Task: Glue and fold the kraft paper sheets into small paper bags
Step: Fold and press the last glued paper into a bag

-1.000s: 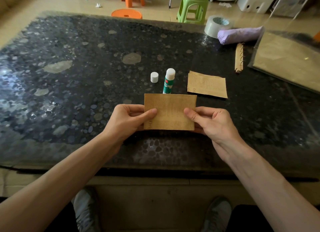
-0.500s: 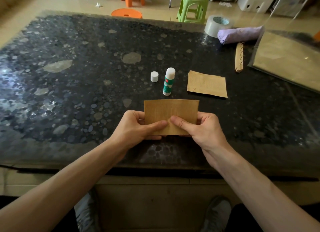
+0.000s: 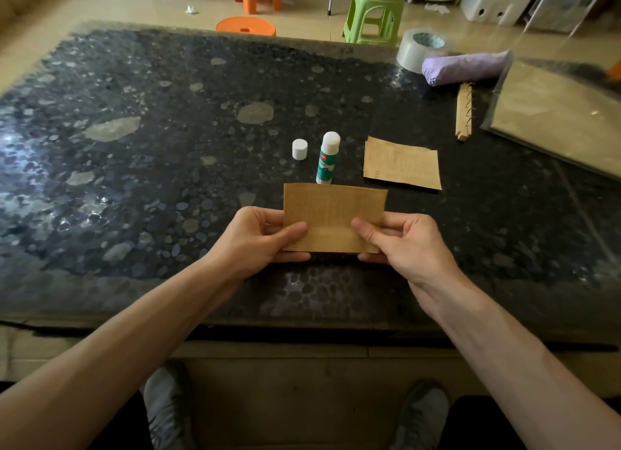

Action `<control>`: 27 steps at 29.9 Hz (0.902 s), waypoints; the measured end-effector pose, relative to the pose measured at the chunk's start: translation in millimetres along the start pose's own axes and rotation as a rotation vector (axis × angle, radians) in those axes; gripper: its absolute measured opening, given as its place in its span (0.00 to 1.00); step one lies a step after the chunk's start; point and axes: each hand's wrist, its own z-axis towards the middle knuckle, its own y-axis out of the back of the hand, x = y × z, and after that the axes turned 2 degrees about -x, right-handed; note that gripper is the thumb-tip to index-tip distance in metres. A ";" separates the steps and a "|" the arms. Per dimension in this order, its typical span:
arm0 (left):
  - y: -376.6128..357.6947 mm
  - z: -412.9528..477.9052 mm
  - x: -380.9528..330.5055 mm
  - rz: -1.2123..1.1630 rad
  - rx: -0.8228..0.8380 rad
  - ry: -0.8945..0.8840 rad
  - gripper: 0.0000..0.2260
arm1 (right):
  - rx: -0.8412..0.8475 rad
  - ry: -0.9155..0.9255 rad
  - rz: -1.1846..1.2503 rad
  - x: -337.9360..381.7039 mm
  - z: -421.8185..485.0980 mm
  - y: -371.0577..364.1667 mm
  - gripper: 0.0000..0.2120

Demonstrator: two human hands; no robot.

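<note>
A folded kraft paper piece (image 3: pixel 331 211) is held up over the near part of the dark table, with a narrow flap folded along its lower edge. My left hand (image 3: pixel 258 238) pinches its left side, thumb on the front. My right hand (image 3: pixel 403 241) pinches its right side the same way. Behind it stands an uncapped glue stick (image 3: pixel 326 162), and its white cap (image 3: pixel 299 149) sits just to the left. Another folded kraft piece (image 3: pixel 403 164) lies flat to the right of the glue stick.
A clear sleeve of kraft sheets (image 3: pixel 564 113) lies at the far right, with a torn paper strip (image 3: pixel 464 112) beside it. A tape roll (image 3: pixel 421 48) and a purple folded umbrella (image 3: pixel 467 67) sit at the back edge. Green (image 3: pixel 373 9) and orange stools (image 3: pixel 247 26) stand beyond the table.
Both thumbs slid inward to the middle of the paper and have now moved apart again toward its sides. A folded flap now shows along the lower edge.
</note>
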 end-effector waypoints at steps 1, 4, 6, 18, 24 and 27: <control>0.1 0.0 -0.3 -0.005 -0.003 -0.004 0.10 | -0.004 0.004 0.001 0.4 0.0 0.6 0.09; 1.0 1.1 -1.9 -0.003 -0.010 -0.005 0.10 | 0.022 -0.027 -0.011 2.6 1.2 4.6 0.10; 2.1 1.7 -2.3 0.001 -0.002 0.005 0.10 | 0.051 -0.056 -0.024 4.8 2.0 7.7 0.10; -8.4 -4.7 1.9 -0.030 0.029 0.015 0.12 | 0.114 0.048 -0.004 1.9 -9.1 -8.1 0.15; -11.3 -6.9 2.5 0.086 0.044 -0.034 0.09 | -0.005 0.024 -0.070 -5.4 -10.9 -13.1 0.15; -9.7 -6.7 1.6 0.077 0.034 -0.038 0.08 | 0.042 -0.005 -0.028 -3.7 -12.4 -12.9 0.15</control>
